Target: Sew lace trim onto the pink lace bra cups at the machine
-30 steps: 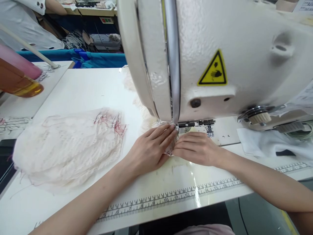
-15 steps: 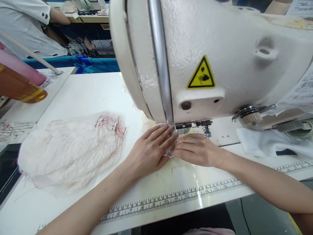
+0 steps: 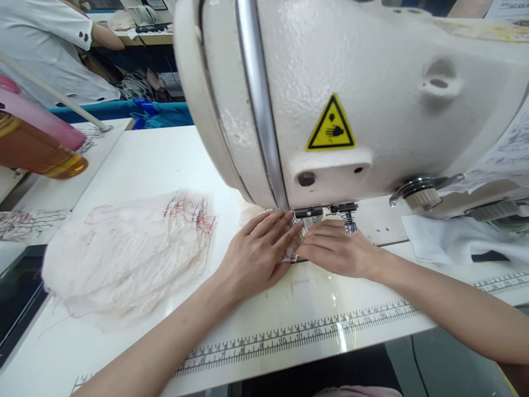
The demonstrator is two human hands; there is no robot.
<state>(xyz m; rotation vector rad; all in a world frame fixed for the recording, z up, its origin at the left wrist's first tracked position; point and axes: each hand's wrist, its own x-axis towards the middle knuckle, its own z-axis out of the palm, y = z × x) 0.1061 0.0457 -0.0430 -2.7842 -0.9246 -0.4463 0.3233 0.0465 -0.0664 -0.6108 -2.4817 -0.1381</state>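
Under the head of a white sewing machine (image 3: 347, 99), a small piece of patterned lace fabric (image 3: 290, 253) lies by the presser foot area. My left hand (image 3: 258, 251) rests flat on it with fingers stretched toward the needle. Beside it, my right hand (image 3: 334, 248) has its fingers closed together at the fabric's right edge, thumb hidden. Most of the lace is covered by my hands and the machine head. Left of my hands, a pile of sheer whitish fabric (image 3: 128, 259) with red and dark thread ends lies on the table (image 3: 152, 154).
A ruler strip (image 3: 281, 342) runs along the table's front edge. White cloth (image 3: 438, 237) lies to the right. At left are an amber bottle (image 3: 37, 146), a pink bottle (image 3: 53, 124) and a dark flat device (image 3: 20, 298). A person in white (image 3: 45, 49) is behind.
My right hand has shifted slightly forward toward the needle, along with the lace's near edge. My left hand stays almost in place. The camera view has moved a little.
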